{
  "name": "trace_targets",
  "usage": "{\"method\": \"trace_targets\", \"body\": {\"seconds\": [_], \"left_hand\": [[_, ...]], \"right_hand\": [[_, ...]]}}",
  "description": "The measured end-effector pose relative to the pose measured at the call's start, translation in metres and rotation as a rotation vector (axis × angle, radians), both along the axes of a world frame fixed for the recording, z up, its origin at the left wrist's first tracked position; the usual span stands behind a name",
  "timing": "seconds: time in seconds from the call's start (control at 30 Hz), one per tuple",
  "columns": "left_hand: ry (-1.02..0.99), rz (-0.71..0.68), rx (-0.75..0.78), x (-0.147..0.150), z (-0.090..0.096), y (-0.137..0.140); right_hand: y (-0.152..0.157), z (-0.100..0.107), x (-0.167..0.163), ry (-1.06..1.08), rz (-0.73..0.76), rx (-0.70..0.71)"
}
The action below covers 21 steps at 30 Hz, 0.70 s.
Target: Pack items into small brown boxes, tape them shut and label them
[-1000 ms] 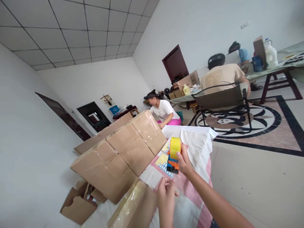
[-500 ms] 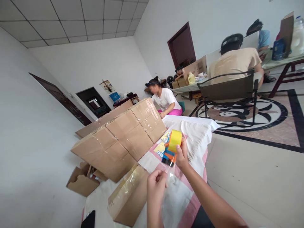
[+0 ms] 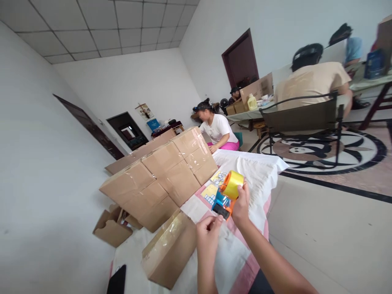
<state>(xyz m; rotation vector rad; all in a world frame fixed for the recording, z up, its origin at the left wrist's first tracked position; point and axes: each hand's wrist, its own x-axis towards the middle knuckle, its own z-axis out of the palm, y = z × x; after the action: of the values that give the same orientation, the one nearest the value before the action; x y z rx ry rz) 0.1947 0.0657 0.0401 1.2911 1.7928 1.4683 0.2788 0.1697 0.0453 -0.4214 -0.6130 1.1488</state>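
In my right hand (image 3: 240, 202) is a tape dispenser (image 3: 221, 204) with orange, blue and black parts. It carries a yellow-looking roll of packing tape (image 3: 235, 184) and is held tilted above the table. My left hand (image 3: 210, 228) is pinched closed just below the dispenser's black end, seemingly on the free end of the tape; that bit is small and hard to make out. To the left of my left hand lies a long closed cardboard box (image 3: 174, 249) with shiny tape along its top.
Several taped cartons (image 3: 162, 171) form a row across the table, which has a white and pink cloth (image 3: 241, 249). A torn-open box (image 3: 112, 230) stands at left, near a black flat object (image 3: 116, 279). Beyond the cartons sits a co-worker (image 3: 219, 128); other people work farther back.
The dispenser has turned in my right hand, bringing its black end round toward my left fingers. The clear strip between them looks shorter. The whole view has shifted slightly.
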Motion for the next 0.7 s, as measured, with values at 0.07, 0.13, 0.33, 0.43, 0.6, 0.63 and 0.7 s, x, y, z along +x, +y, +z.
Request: {"method": "trace_targets", "body": {"seconds": [0.07,0.13,0.33,0.43,0.6,0.63,0.7], "left_hand": [[0.024,-0.009,-0.030,0.001,0.005,-0.005],[0.054,0.003,-0.075,0.003,0.011,-0.010],[0.130,0.075,-0.150,0.006,0.025,-0.023],[0.105,0.008,-0.136,0.002,0.022,-0.023],[0.002,-0.124,-0.070,-0.012,0.008,-0.015],[-0.011,-0.128,-0.066,-0.014,0.005,-0.014],[-0.029,-0.132,-0.060,-0.019,0.000,-0.011]], "right_hand": [[0.000,-0.003,0.000,-0.010,-0.028,0.028],[0.002,-0.009,0.001,-0.035,-0.045,0.082],[0.011,-0.026,0.003,-0.155,-0.218,0.300],[0.003,-0.021,0.008,-0.124,-0.300,0.271],[-0.020,-0.004,0.011,-0.118,-0.173,0.133],[-0.024,-0.002,0.011,-0.107,-0.147,0.125],[-0.028,0.002,0.008,-0.070,-0.106,0.109]]}}
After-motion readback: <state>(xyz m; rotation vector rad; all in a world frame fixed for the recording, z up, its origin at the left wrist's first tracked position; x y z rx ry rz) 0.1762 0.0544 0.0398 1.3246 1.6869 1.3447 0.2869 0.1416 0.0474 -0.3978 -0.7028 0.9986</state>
